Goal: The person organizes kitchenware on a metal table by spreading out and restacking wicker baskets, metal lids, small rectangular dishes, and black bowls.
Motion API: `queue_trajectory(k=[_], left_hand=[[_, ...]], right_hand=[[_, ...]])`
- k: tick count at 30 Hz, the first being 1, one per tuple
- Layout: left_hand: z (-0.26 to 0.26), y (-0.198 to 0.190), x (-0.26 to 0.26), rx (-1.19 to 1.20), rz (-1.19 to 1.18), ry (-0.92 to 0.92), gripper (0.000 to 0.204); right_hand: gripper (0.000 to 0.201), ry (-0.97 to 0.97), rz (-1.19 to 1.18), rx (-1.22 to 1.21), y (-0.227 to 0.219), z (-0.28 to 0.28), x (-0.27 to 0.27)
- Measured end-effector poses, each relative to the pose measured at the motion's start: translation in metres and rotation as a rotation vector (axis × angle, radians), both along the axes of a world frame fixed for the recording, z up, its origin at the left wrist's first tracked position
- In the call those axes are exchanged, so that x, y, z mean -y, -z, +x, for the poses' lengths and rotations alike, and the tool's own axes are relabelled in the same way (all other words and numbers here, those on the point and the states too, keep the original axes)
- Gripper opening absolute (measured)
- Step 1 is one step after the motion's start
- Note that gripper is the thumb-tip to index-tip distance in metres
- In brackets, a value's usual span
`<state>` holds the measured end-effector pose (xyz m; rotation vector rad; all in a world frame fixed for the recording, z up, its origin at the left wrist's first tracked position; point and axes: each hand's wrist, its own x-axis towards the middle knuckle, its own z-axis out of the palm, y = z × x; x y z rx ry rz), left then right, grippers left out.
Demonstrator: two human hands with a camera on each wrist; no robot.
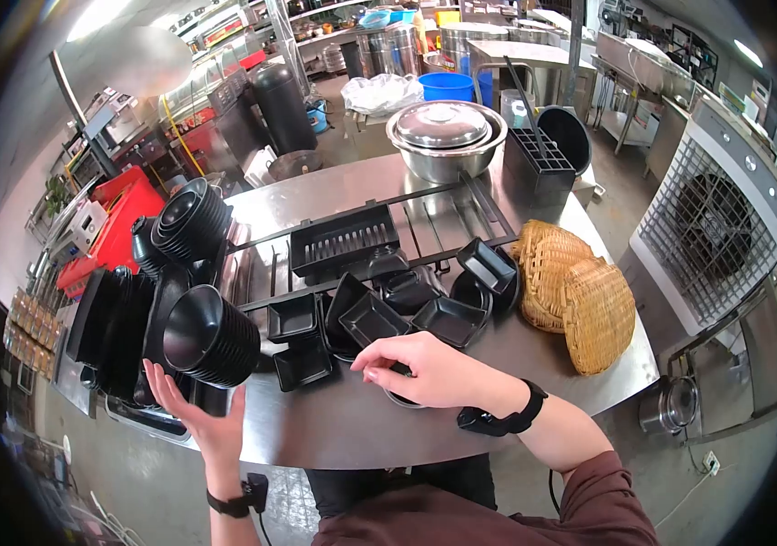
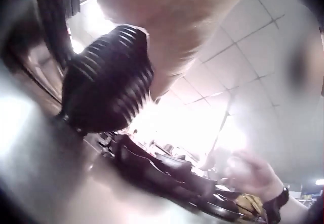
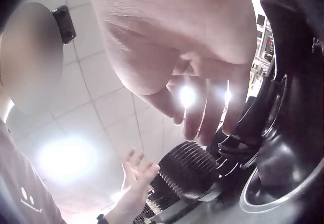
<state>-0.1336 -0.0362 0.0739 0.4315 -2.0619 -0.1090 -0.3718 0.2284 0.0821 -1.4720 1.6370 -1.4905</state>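
Note:
My left hand (image 1: 206,419) is raised at the table's front left, fingers spread, close to a nested stack of black bowls (image 1: 206,337). The same bowl stack (image 2: 109,79) appears just beyond that hand in the left wrist view. Over the front middle of the table is my right hand (image 1: 420,369), its fingers loosely bent with nothing between them. Black square dishes (image 1: 373,318) lie jumbled beside and behind it, one dish (image 1: 303,366) at its left. In the right wrist view, a round rim (image 3: 248,196) shows under the right hand (image 3: 187,52).
More black bowls (image 1: 193,218) and upright black trays (image 1: 111,332) crowd the left side. A slotted black tray (image 1: 343,244) lies at the middle. Woven baskets (image 1: 600,317) sit at the right; a lidded steel pot (image 1: 443,164) and a black divided holder (image 1: 539,168) stand behind.

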Motion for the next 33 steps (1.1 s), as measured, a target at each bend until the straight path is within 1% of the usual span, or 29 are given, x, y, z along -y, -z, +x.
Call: queue_trajectory(k=[2, 3, 4, 5, 6, 8, 10, 11, 12, 14, 17, 18, 20, 22, 24, 26, 28, 29, 30, 32, 33], left_hand=[[-0.009, -0.014, -0.018, 0.089, -0.125, 0.161, 0.101], [-0.022, -0.021, -0.023, 0.095, -0.004, 0.393, 0.080], [-0.031, -0.027, -0.030, 0.207, 0.202, 0.500, 0.062], [-0.044, -0.036, -0.039, 0.359, 0.295, 0.476, 0.051], [-0.056, -0.028, -0.039, 0.392, 0.280, 0.477, 0.047], [-0.080, -0.019, -0.034, 0.430, 0.124, 0.649, 0.048], [-0.101, -0.011, -0.035, 0.553, 0.184, 0.718, 0.056], [-0.108, -0.004, -0.031, 0.622, 0.184, 0.718, 0.063], [-0.110, -0.001, -0.029, 0.608, 0.194, 0.726, 0.063], [-0.116, 0.004, -0.018, 0.666, 0.093, 0.735, 0.066], [-0.118, 0.020, -0.006, 0.602, 0.118, 0.790, 0.063], [-0.119, 0.021, -0.003, 0.581, 0.125, 0.813, 0.061], [-0.123, 0.021, 0.000, 0.531, 0.229, 0.873, 0.057], [-0.120, 0.024, 0.008, 0.489, 0.281, 0.920, 0.055], [-0.117, 0.032, 0.015, 0.437, 0.333, 0.926, 0.052], [-0.113, 0.026, 0.013, 0.415, 0.340, 0.942, 0.045], [-0.111, 0.032, 0.015, 0.356, 0.373, 0.983, 0.044], [-0.109, 0.031, 0.015, 0.342, 0.420, 0.987, 0.037], [-0.107, 0.034, 0.016, 0.319, 0.427, 0.968, 0.037], [-0.109, 0.042, 0.019, 0.234, 0.509, 1.020, 0.028], [-0.109, 0.044, 0.019, 0.185, 0.556, 1.013, 0.021]], right_hand=[[0.020, -0.014, -0.007, 0.011, 0.000, -0.002, 0.000], [0.020, 0.007, -0.010, 0.001, 0.001, -0.003, 0.001], [0.019, 0.026, -0.013, -0.014, 0.002, -0.004, 0.002], [0.019, 0.026, -0.018, -0.017, 0.003, -0.007, 0.003], [0.019, 0.016, -0.012, -0.021, 0.006, -0.008, 0.004], [0.019, 0.044, -0.014, 0.010, 0.011, -0.011, 0.005], [0.018, 0.050, 0.000, 0.007, 0.012, -0.012, 0.006], [0.018, 0.047, 0.016, 0.023, 0.014, -0.011, 0.006], [0.018, 0.041, 0.031, 0.032, 0.016, -0.012, 0.006], [0.018, 0.013, 0.031, -0.041, 0.013, -0.014, 0.006], [0.019, -0.005, 0.072, -0.050, 0.013, -0.016, 0.006], [0.019, -0.012, 0.070, -0.050, 0.013, -0.016, 0.007], [0.019, -0.022, 0.120, -0.051, 0.012, -0.017, 0.007], [0.018, -0.016, 0.169, -0.055, 0.009, -0.016, 0.007], [0.018, 0.003, 0.146, -0.076, 0.005, -0.013, 0.009], [0.017, -0.006, 0.148, -0.129, 0.003, -0.012, 0.013], [0.016, 0.004, 0.190, -0.097, 0.001, -0.011, 0.014], [0.015, 0.010, 0.204, -0.101, 0.000, -0.011, 0.015], [0.014, 0.010, 0.204, -0.077, -0.001, -0.011, 0.015], [0.014, 0.041, 0.213, -0.020, 0.000, -0.009, 0.013], [0.014, 0.071, 0.202, 0.049, 0.000, -0.006, 0.012]])
